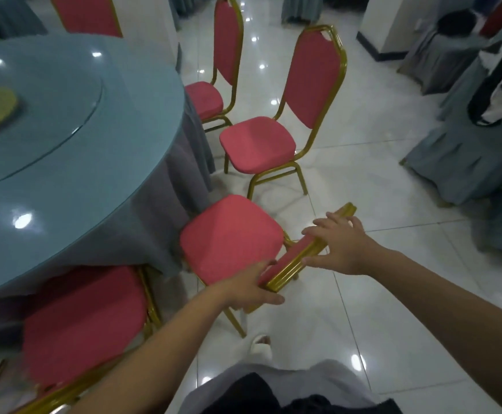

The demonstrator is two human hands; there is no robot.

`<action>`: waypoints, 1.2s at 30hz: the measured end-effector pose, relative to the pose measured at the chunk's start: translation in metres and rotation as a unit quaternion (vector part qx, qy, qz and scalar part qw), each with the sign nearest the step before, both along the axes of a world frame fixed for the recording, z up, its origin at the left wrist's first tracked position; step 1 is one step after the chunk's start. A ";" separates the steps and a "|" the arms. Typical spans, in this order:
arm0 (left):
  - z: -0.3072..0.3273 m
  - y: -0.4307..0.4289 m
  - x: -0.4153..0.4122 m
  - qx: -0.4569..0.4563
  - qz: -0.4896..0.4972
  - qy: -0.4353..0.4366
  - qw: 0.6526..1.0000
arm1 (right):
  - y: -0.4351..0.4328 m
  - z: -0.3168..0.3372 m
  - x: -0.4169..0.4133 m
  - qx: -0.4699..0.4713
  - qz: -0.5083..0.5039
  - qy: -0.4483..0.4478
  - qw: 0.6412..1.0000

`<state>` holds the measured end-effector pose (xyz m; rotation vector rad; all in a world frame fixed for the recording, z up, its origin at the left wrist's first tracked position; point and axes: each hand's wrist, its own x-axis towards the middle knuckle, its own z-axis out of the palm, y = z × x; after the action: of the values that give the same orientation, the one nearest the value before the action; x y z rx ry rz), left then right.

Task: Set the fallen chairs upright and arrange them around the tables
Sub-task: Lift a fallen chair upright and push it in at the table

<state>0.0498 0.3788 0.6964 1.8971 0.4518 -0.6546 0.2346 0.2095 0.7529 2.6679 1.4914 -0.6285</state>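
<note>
A red-cushioned chair with a gold metal frame [232, 239] stands upright just below me, its seat facing the round table [64, 162] draped in blue-grey cloth. My left hand [248, 289] grips the near end of its backrest top. My right hand [338, 242] lies on the far end of the same backrest top, fingers spread over the rail. Three more matching chairs stand upright around the table: one at lower left [82, 321], one ahead [273, 135] and one further back [214, 79].
A glass turntable [49, 109] sits on the table. Cloth-covered tables [468, 156] fill the right side, one with a black and white bag [494, 94]. A white pillar [390, 22] stands at the back. Glossy white floor tiles [363, 174] lie open between the table rows.
</note>
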 end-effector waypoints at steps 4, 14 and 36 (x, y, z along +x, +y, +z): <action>-0.013 0.006 0.008 -0.022 -0.011 0.027 0.999 | 0.017 0.001 0.036 -0.084 0.086 0.033 0.992; -0.010 -0.020 0.001 -0.090 0.174 0.056 0.979 | 0.056 -0.017 0.135 -0.244 0.234 0.297 0.893; -0.022 -0.100 0.039 0.397 0.518 0.042 0.757 | 0.028 -0.076 0.148 0.167 0.303 0.102 0.933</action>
<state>0.0888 0.2784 0.6746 1.9286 1.8949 0.2839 0.3823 0.2377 0.6772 2.1588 2.5206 -0.6550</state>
